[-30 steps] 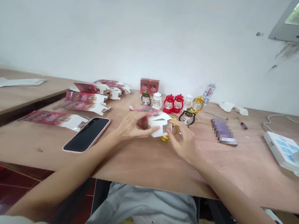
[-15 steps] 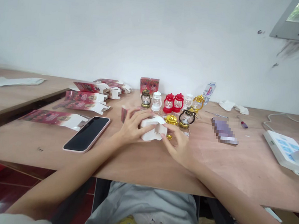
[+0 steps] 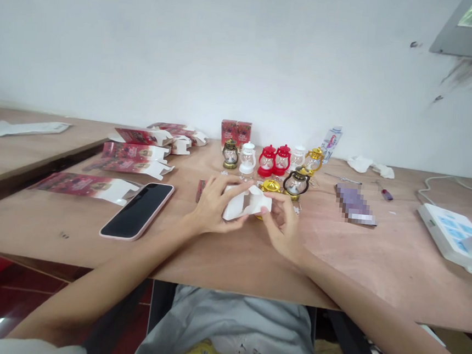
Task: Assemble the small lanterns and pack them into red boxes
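Between my hands is a small carton (image 3: 234,206), its white flaps toward me and a bit of red printed side showing at the left. My left hand (image 3: 212,205) is closed around the carton's body, fingers over the top and thumb below. With thumb and fingers, my right hand (image 3: 281,219) pinches a white flap on the right. Just behind the carton lies a gold lantern (image 3: 271,186), partly hidden. A black-and-gold lantern (image 3: 296,185) stands close beyond my right fingers.
Several small lanterns, among them a red one (image 3: 267,161), stand in a row before two red boxes (image 3: 235,133). Flat printed cartons (image 3: 82,185) lie left, near a phone (image 3: 137,211). A blurred purple packet (image 3: 355,204) and a white power strip (image 3: 448,234) lie right.
The carton has turned and shifted slightly right, so its red side shows less. My right fingers have moved with the flap, which now extends farther right.
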Tool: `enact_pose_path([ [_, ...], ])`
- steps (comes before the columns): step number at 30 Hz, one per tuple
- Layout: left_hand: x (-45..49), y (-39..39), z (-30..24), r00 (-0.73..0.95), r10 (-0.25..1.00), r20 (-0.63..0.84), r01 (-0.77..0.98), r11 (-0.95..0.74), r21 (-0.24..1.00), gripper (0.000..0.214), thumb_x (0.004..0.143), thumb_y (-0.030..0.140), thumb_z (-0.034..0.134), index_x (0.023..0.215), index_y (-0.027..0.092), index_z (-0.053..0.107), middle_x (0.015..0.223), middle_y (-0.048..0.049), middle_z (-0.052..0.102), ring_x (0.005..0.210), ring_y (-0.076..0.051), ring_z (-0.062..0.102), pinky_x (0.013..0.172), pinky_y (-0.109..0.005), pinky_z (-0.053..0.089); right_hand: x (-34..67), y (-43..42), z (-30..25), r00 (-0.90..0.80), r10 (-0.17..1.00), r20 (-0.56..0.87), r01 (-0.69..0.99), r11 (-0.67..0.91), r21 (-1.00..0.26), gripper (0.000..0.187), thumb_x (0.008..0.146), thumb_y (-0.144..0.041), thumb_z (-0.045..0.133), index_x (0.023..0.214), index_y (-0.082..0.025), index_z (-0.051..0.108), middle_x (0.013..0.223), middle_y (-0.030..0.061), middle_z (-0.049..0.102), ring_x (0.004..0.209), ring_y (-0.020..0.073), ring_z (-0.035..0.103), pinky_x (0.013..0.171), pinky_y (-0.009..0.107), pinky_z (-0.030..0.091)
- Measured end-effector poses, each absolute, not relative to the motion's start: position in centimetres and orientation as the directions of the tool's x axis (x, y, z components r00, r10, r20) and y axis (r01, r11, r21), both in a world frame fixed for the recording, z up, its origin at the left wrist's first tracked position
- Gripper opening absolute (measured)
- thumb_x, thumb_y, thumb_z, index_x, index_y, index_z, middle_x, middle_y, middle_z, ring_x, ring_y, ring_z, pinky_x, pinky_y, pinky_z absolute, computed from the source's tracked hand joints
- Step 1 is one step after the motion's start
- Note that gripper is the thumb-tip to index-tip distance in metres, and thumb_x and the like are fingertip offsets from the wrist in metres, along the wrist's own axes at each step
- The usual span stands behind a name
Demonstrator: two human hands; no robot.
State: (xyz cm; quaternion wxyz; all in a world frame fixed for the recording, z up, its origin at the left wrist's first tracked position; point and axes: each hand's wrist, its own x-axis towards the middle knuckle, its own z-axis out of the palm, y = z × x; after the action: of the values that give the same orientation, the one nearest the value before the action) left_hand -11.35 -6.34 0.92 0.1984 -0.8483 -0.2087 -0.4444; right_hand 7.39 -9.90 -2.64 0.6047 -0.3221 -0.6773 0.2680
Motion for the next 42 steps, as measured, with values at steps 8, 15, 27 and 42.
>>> enact_pose_path([
  [8, -11.5, -6.0, 0.4, 0.479, 0.104, 0.871, 0.501, -0.848, -0.174, 0.037, 0.073, 0.034, 0.062, 0.106, 0.02, 0.052, 0.104, -0.0115, 0.058, 0.089, -0.023, 0.057, 0.072, -0.037, 0.045, 7.6, -10.6, -1.3, -0.143, 0.709, 0.69, 0.138, 0.705, -0.696, 0.019, 0.093, -0.031, 0.045, 0.107, -0.027, 0.058, 0.107, 0.0041, 0.064, 0.102, 0.0155, 0.061, 0.085, 0.03, 0.054],
  [15, -11.1, -6.2, 0.2, 0.496, 0.033, 0.868, 0.455, -0.861, -0.228, 0.037, 0.069, 0.029, 0.061, 0.104, 0.02, 0.053, 0.099, -0.0096, 0.062, 0.086, -0.022, 0.061, 0.072, -0.037, 0.046, 6.9, -10.3, -1.7, -0.2, 0.828, 0.524, -0.119, 0.51, -0.852, 0.027, 0.079, -0.029, 0.068, 0.104, -0.029, 0.058, 0.11, 0.0002, 0.062, 0.097, 0.0134, 0.063, 0.083, 0.028, 0.055],
  [27, -11.0, -6.0, 0.8, 0.555, -0.093, 0.827, 0.378, -0.857, -0.35, 0.044, 0.07, 0.038, 0.067, 0.107, 0.02, 0.05, 0.096, -0.0096, 0.067, 0.084, -0.021, 0.064, 0.072, -0.036, 0.05, 6.9, -10.1, -1.9, -0.193, 0.84, 0.507, -0.127, 0.492, -0.862, 0.027, 0.075, -0.034, 0.068, 0.087, -0.025, 0.046, 0.102, 0.0009, 0.058, 0.088, 0.0131, 0.062, 0.076, 0.029, 0.056],
  [42, -11.0, -5.5, 0.0, 0.544, -0.157, 0.824, 0.337, -0.858, -0.387, 0.044, 0.069, 0.044, 0.071, 0.102, 0.022, 0.051, 0.094, -0.0083, 0.069, 0.087, -0.021, 0.067, 0.075, -0.037, 0.052, 6.6, -10.2, -2.4, -0.148, 0.87, 0.47, -0.097, 0.46, -0.883, 0.036, 0.073, -0.036, 0.072, 0.096, -0.026, 0.048, 0.103, 0.0006, 0.058, 0.088, 0.0136, 0.064, 0.077, 0.029, 0.056],
])
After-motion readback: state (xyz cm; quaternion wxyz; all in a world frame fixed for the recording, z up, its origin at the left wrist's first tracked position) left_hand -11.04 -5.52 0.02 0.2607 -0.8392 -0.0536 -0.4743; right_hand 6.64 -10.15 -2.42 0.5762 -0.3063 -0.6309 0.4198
